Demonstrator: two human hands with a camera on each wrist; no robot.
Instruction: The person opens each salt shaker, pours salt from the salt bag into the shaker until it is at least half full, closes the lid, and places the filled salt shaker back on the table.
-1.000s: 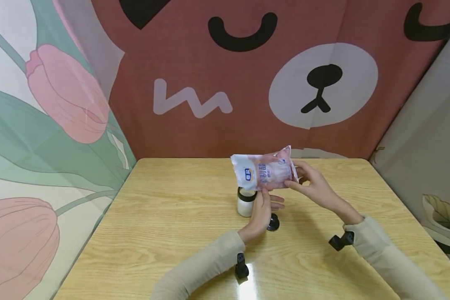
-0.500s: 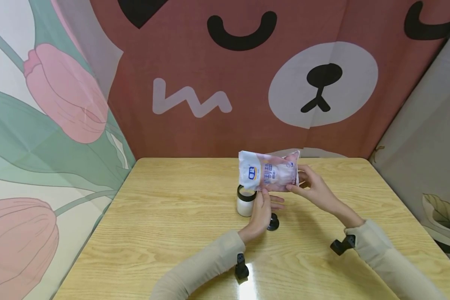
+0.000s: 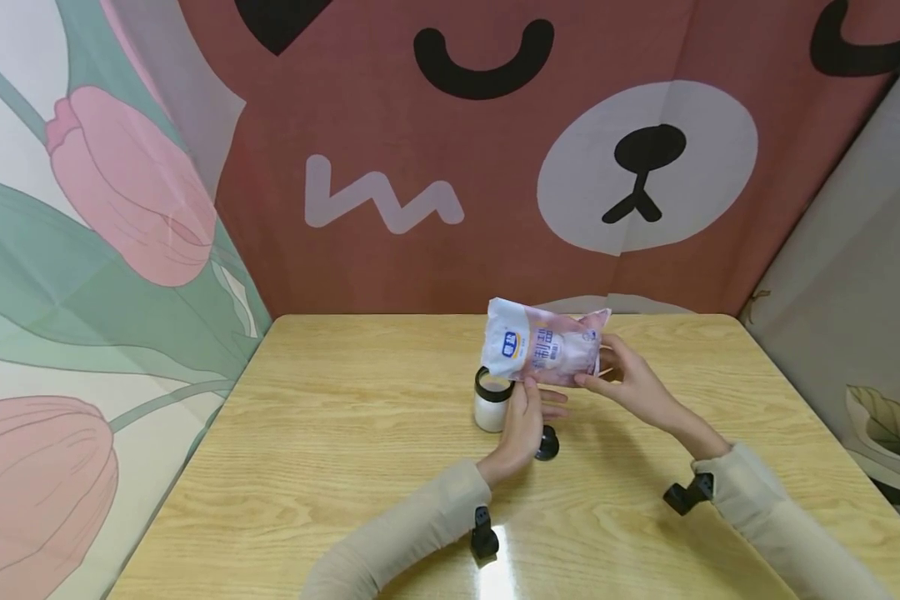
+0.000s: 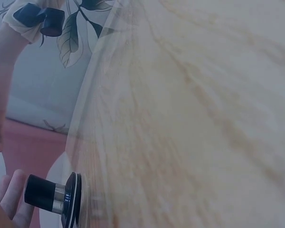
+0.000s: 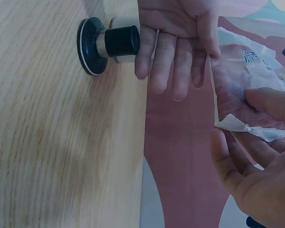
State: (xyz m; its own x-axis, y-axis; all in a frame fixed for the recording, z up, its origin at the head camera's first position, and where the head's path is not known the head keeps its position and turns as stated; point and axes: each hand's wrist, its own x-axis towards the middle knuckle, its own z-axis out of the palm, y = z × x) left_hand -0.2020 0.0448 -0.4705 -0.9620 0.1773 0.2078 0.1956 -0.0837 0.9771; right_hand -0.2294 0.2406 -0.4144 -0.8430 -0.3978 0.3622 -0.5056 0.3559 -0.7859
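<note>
My right hand [image 3: 633,383] pinches one end of a pink-and-white bag of salt [image 3: 543,343], thumb on its near face, fingers behind. The bag is held up lengthwise, its left end just over the black-rimmed jar [image 3: 491,412] in the head view. White shows inside the jar. Close beside the jar is my left hand [image 3: 523,423], fingers straight below the bag; in the right wrist view its thumb lies right at the bag's edge. A black lid [image 3: 547,443] with a tall knob stands on the table near the left hand, knob upward in the left wrist view.
The wood-grain table [image 3: 330,467] runs back to a red wall cloth [image 3: 390,275] with a bear's face. Floral cloths [image 3: 120,350] hang at both sides. Each sleeve bears a small black wrist camera [image 3: 484,537].
The bag has shifted to the right, with its left end rising and its right end dipping. My right hand moved slightly right and down; the left hand, jar and lid stayed put.
</note>
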